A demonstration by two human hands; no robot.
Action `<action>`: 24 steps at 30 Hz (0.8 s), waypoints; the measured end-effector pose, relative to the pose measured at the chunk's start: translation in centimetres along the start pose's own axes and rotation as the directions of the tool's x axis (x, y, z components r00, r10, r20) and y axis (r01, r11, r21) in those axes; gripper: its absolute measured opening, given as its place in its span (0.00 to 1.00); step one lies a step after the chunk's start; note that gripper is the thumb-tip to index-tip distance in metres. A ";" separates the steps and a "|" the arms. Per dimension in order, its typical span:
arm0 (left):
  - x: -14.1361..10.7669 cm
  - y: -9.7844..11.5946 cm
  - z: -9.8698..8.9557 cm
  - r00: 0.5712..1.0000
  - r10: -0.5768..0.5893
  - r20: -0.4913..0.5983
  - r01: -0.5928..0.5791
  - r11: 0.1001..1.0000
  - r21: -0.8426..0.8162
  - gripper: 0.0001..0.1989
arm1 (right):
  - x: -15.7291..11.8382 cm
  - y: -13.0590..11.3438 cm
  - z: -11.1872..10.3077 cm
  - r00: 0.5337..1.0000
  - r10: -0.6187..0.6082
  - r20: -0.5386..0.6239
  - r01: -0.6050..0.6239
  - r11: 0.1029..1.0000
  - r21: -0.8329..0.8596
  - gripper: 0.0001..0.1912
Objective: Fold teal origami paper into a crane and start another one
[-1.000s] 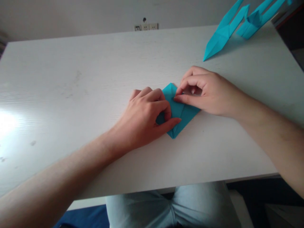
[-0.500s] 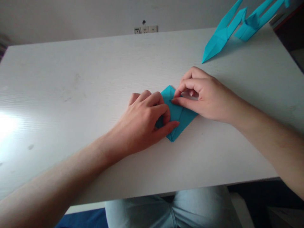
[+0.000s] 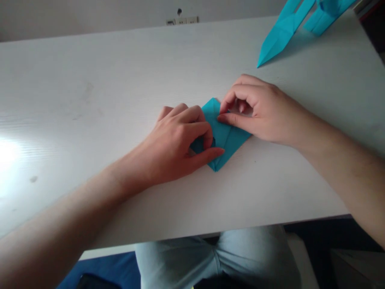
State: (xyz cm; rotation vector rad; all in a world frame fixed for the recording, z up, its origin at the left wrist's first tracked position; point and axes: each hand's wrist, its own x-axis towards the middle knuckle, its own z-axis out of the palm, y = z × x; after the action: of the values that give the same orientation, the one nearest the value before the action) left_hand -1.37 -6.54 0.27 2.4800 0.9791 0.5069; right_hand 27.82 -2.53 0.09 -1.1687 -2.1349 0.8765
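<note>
A folded sheet of blue origami paper (image 3: 230,138) lies on the white table, roughly diamond-shaped with creases along it. My left hand (image 3: 183,140) rests over its left part, fingers curled and thumb laid along the lower fold, closed on the paper. At the upper right edge, my right hand (image 3: 251,106) pinches the paper between thumb and index finger. The left corner of the sheet is mostly hidden under my left fingers.
Two folded blue paper pieces stand at the back right: a long pointed one (image 3: 278,38) and another (image 3: 320,22) cut off by the top edge. Wall sockets (image 3: 182,21) sit behind the white table (image 3: 90,136). My legs are below its front edge.
The view has tilted down slightly, so the table and the rest sit higher in the picture. My left thumb and index finger are a little further apart; my right pinch looks the same.
</note>
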 end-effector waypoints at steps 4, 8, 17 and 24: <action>0.3 0.0 -0.5 0.999 -0.007 0.039 0.007 1.000 -0.008 0.12 | 0.1 -0.1 0.0 1.000 0.000 0.010 0.000 1.000 0.002 0.12; 0.5 0.7 -1.2 0.995 -0.031 0.093 0.031 1.000 0.001 0.13 | 0.2 -0.1 0.0 1.000 -0.022 0.015 0.022 1.000 -0.011 0.14; -0.2 1.6 -0.9 0.999 -0.004 0.042 0.005 1.000 -0.015 0.12 | 0.3 1.3 -2.2 0.981 -0.110 0.161 0.100 0.993 0.070 0.14; 0.5 0.9 -1.7 0.995 0.049 0.087 -0.050 0.999 0.010 0.04 | 0.5 1.4 -4.4 0.900 -0.257 0.351 0.215 0.965 0.153 0.07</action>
State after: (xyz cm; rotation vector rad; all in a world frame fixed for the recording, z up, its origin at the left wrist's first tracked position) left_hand -1.35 -6.34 2.27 2.5197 0.8913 0.4063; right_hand 31.50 -0.26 1.91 -0.7076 -2.4242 1.1555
